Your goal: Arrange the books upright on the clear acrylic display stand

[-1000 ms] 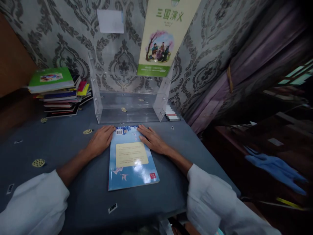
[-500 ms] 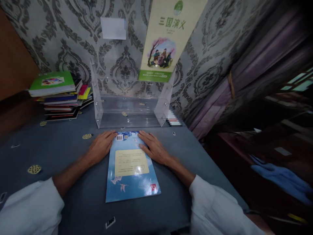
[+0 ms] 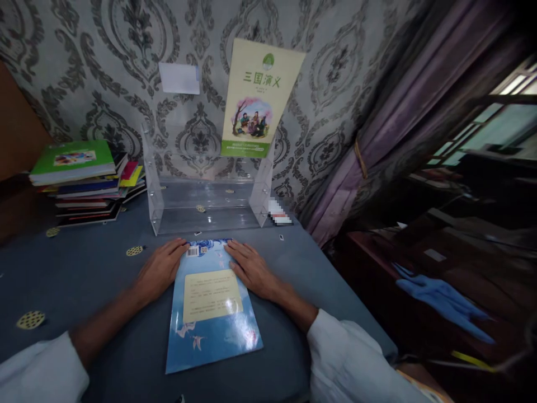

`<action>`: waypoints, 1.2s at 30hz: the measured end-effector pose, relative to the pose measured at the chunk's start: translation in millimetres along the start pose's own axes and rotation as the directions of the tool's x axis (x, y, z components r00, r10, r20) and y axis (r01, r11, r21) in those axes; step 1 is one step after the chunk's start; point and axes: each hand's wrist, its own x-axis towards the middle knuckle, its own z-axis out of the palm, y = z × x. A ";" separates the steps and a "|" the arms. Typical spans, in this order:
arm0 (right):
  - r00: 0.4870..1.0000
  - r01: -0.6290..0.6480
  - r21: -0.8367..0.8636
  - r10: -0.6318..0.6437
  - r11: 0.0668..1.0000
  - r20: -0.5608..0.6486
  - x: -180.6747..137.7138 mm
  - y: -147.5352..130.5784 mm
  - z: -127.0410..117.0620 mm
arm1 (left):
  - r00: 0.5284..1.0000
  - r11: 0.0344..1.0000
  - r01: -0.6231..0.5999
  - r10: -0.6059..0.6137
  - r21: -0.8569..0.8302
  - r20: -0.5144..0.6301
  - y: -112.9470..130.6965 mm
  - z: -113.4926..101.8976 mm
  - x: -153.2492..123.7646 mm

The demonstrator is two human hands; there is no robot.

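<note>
A blue book (image 3: 212, 307) lies flat on the grey-blue tablecloth (image 3: 96, 263), back cover up, with a cream panel and a barcode at its far edge. My left hand (image 3: 161, 267) rests flat at the book's far left corner, fingers stretched out. My right hand (image 3: 250, 268) lies flat at its far right corner, fingers also stretched. Just beyond the book stands a clear acrylic rack (image 3: 207, 190). A cream and green book (image 3: 258, 101) stands upright in the rack's right side against the wall.
A stack of books (image 3: 86, 179) with a green one on top sits at the back left. The patterned wall closes the far side. The table's right edge drops off near a purple curtain (image 3: 377, 134). A blue cloth (image 3: 440, 299) lies lower right.
The view has tilted upward, so the book, hands and rack sit lower in the frame. My hands stay flat on the blue book's far corners.
</note>
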 end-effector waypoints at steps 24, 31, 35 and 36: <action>0.986 0.027 0.059 -0.036 0.998 0.160 -117.0 -75.2 -30.6 | 0.997 0.997 -0.072 0.070 0.035 0.040 8.5 0.8 -22.5; 0.988 0.106 0.002 -0.105 0.994 0.116 -135.9 -78.8 -24.2 | 0.991 0.991 -0.100 0.092 0.085 0.096 21.1 -5.3 -38.9; 0.984 0.175 -0.087 -0.170 0.981 0.058 -150.9 -77.9 -13.0 | 0.991 0.988 -0.109 0.099 0.113 0.085 32.4 -7.2 -48.2; 0.982 0.188 -0.104 -0.186 0.977 0.027 -155.1 -77.1 -8.0 | 0.991 0.987 -0.112 0.103 0.118 0.085 35.9 -7.9 -51.0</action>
